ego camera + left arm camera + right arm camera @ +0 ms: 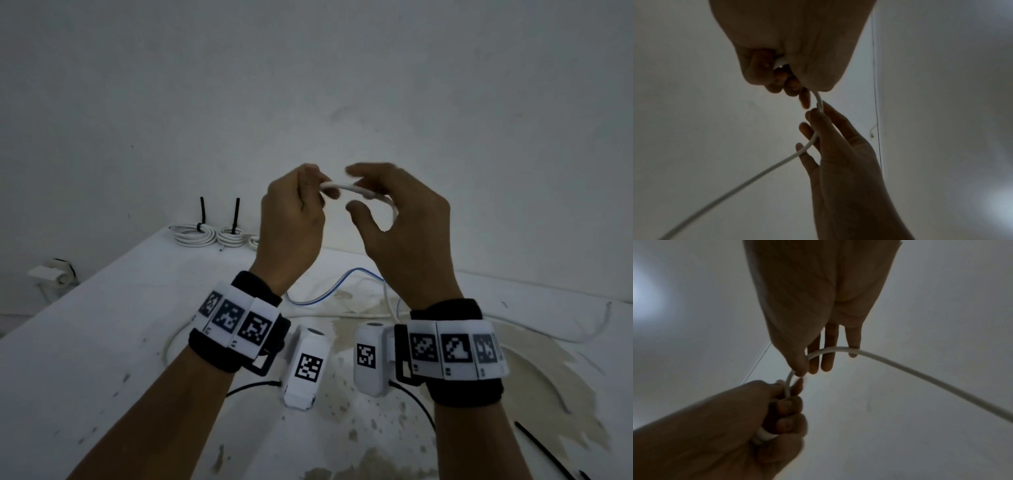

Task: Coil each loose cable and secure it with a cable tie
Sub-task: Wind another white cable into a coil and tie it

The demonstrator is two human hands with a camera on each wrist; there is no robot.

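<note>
My left hand [301, 202] is raised above the table and grips the plug end of a white cable [346, 187] in curled fingers. From that fist the cable arcs over to my right hand [394, 209]. There it lies across the palm side of the nearly straight fingers, with the thumb held apart from the index finger. In the right wrist view the cable [920, 369] runs off to the right, away from the right hand [818, 313] and the left hand [766, 418]. The left wrist view shows the cable [756, 177] trailing down to the left.
Two coiled white cables [195, 234] [231, 236] with upright black ties lie at the back left. A blue-and-white cable [342, 277] and a loose white cable [582, 335] lie on the stained white table [102, 342]. Black cable ties [544, 452] lie at the front right. A wall socket [54, 270] is at the left.
</note>
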